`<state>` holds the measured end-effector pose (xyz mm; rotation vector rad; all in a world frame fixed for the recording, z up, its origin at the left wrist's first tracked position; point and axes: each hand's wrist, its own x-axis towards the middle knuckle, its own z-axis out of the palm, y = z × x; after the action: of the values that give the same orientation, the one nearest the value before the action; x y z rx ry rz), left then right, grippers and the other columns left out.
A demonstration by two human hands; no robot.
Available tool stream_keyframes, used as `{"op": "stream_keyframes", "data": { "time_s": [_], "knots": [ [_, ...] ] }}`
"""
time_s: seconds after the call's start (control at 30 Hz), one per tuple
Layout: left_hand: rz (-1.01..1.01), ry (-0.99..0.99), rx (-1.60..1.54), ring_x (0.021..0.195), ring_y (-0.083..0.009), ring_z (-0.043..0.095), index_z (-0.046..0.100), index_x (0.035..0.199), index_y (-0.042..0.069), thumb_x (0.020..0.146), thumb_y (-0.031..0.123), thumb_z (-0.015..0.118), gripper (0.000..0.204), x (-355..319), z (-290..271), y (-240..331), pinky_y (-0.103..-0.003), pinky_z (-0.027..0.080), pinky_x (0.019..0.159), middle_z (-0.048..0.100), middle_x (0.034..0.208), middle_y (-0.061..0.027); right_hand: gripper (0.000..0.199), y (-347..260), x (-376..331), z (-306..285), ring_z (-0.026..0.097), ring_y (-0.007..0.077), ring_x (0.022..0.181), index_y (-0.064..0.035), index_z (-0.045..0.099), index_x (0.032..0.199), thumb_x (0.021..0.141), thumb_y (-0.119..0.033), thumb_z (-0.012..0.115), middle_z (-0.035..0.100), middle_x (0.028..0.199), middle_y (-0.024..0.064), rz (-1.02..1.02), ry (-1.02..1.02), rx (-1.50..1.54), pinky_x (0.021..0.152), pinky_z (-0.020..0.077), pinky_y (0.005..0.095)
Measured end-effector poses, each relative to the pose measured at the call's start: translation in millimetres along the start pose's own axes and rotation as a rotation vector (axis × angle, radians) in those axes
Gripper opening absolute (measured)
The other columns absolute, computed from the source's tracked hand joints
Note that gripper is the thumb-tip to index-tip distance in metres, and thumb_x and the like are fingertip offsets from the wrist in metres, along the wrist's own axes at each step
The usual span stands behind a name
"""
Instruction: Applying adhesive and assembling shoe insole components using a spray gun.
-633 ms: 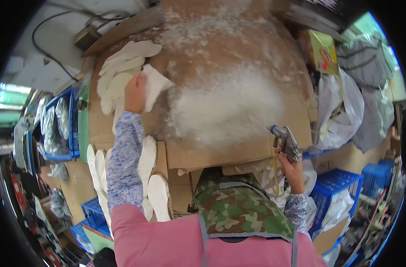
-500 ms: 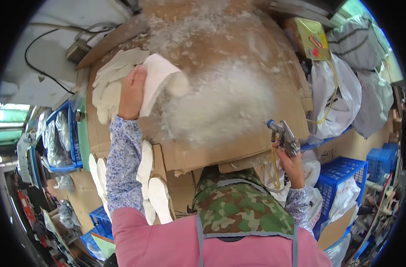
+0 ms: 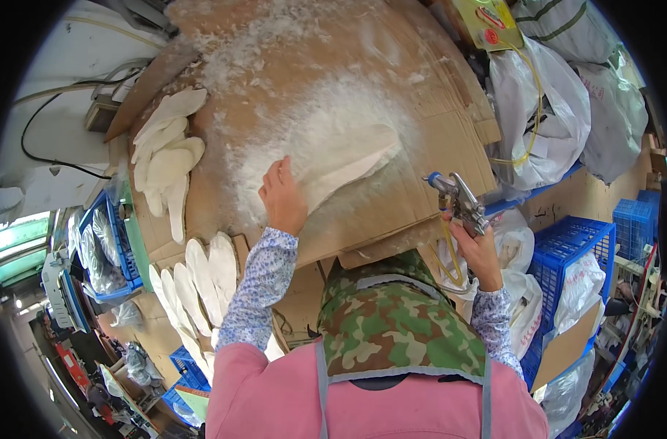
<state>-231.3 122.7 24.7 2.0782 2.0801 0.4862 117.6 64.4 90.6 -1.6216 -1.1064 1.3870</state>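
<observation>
Insole [image 3: 344, 164], white, lies flat near the middle of the cardboard sheet [image 3: 421, 95], on the white-dusted patch. Your left hand [image 3: 282, 197] presses its near end, fingers curled over the edge; grip looks loose, but they're partly hidden. Your right hand [image 3: 480, 252] is clenched round the spray gun [image 3: 458, 201] at the sheet's right edge, nozzle toward the insole. More insoles [image 3: 161, 157] are piled by the left edge, another row [image 3: 198, 282] at the near-left corner.
</observation>
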Motion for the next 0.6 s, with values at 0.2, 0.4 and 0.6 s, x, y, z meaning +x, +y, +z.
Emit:
{"op": "stream_keyframes", "data": {
  "time_s": [0.2,0.4,0.6],
  "knots": [
    [0.321,0.086,-0.264,0.130,-0.0332,0.035,0.047,0.130,0.006,0.080,0.007,0.055,0.051,28,50,55,-0.049,0.023,0.108,0.042,0.136,-0.0167,0.018,-3,14,0,0.057,0.0069,0.083,0.0009,0.063,0.104,0.087,-0.004,0.062,0.066,0.094,0.0015,0.063,-0.077,-0.138,0.075,0.0454,0.0234],
    [0.271,-0.081,-0.080,0.141,-0.0385,0.011,0.038,0.141,0.025,0.082,0.023,0.062,0.064,36,87,107,-0.066,0.012,0.106,0.013,0.153,-0.0166,0.018,-9,21,0,0.057,0.0068,0.084,0.0002,0.064,0.104,0.087,-0.003,0.061,0.066,0.095,0.0019,-0.006,-0.110,-0.056,0.075,0.0454,0.0236],
    [0.313,-0.089,-0.087,0.142,-0.0370,0.005,0.036,0.142,0.032,0.080,0.030,0.065,0.068,31,91,99,-0.070,0.009,0.104,0.004,0.155,-0.0179,0.020,-7,23,-1,0.046,0.0025,0.071,-0.0003,0.064,0.107,0.087,-0.005,0.061,0.060,0.084,-0.0044,0.037,-0.092,-0.145,0.063,0.0371,0.0194]
  ]
}}
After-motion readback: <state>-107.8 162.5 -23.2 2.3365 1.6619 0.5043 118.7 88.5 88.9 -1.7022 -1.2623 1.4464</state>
